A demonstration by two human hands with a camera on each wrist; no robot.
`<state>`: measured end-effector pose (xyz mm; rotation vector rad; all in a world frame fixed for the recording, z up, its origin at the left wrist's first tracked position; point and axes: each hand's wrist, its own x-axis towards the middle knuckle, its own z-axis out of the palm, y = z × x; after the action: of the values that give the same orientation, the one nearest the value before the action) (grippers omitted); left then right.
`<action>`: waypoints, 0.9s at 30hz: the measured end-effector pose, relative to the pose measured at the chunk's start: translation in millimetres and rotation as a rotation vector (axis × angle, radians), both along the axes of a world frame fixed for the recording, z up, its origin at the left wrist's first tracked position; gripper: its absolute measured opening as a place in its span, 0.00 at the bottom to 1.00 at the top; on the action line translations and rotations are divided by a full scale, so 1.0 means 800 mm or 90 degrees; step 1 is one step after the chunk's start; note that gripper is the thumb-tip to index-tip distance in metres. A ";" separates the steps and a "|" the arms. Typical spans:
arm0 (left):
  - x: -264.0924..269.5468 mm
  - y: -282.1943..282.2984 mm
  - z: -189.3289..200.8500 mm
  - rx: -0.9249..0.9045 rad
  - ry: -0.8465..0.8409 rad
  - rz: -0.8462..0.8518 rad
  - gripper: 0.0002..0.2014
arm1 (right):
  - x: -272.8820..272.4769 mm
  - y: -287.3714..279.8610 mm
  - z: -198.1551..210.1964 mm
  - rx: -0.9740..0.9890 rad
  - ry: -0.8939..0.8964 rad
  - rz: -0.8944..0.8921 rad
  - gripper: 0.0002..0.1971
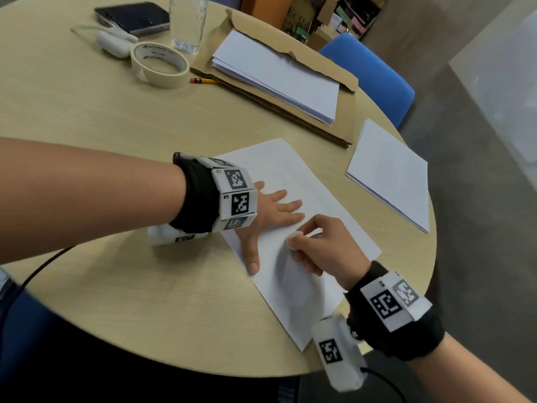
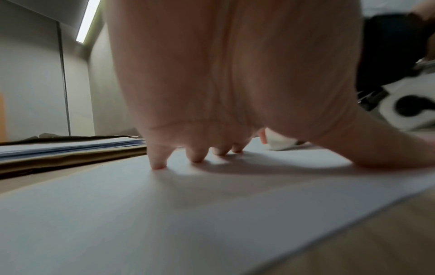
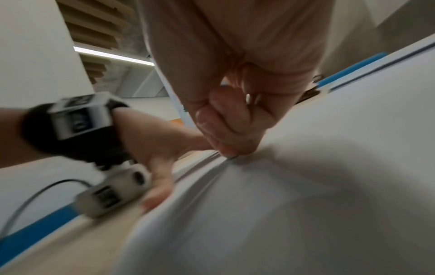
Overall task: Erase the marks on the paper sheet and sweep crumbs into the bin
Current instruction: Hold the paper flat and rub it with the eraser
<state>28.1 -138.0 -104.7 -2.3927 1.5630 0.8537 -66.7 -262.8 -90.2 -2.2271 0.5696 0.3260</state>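
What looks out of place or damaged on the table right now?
Only the brown envelope under the paper stack: its flap edge is torn and ragged. The sheet being erased lies flat and overhangs the table edge.

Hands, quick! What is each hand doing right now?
Left hand: open, fingers spread, pressing flat on the paper sheet.
Right hand: closed, pinching the white eraser against the sheet.
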 end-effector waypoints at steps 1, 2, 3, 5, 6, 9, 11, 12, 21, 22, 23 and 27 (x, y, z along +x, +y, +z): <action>0.000 0.000 -0.001 -0.001 -0.001 -0.001 0.65 | -0.002 0.009 -0.002 0.010 0.009 0.039 0.05; 0.000 0.001 -0.001 -0.004 -0.001 -0.001 0.65 | -0.004 0.016 -0.002 0.019 0.020 0.075 0.05; 0.000 0.001 -0.001 -0.007 -0.001 -0.002 0.66 | -0.005 0.018 -0.002 0.025 0.033 0.092 0.05; 0.000 0.002 -0.002 -0.007 -0.001 -0.003 0.66 | -0.002 0.008 0.003 0.023 0.044 0.070 0.05; 0.000 0.002 -0.002 -0.003 -0.002 -0.004 0.66 | 0.001 -0.001 0.005 0.010 0.040 0.041 0.05; 0.000 0.002 -0.001 0.002 0.000 -0.004 0.66 | 0.004 -0.013 0.009 -0.037 0.010 -0.007 0.05; 0.000 0.002 0.000 -0.006 0.002 -0.003 0.66 | 0.001 0.001 0.005 -0.030 -0.003 0.043 0.05; 0.000 0.002 0.000 -0.010 0.003 -0.002 0.67 | -0.001 0.011 0.002 -0.021 -0.003 0.085 0.04; -0.002 0.001 0.003 0.008 -0.005 -0.001 0.66 | 0.011 -0.016 0.008 -0.054 0.004 -0.008 0.04; -0.002 0.000 0.002 0.007 -0.006 -0.002 0.66 | 0.011 -0.008 0.007 -0.051 -0.003 0.010 0.04; -0.002 0.000 0.002 0.005 -0.008 -0.004 0.66 | 0.009 0.002 0.004 -0.042 -0.005 0.041 0.05; -0.002 0.000 0.000 0.004 -0.018 -0.005 0.67 | 0.004 0.026 -0.002 -0.008 0.026 0.149 0.07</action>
<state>26.3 -138.0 -105.1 -2.3816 1.5563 0.8194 -63.2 -242.3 -91.9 -2.3073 0.3327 0.4892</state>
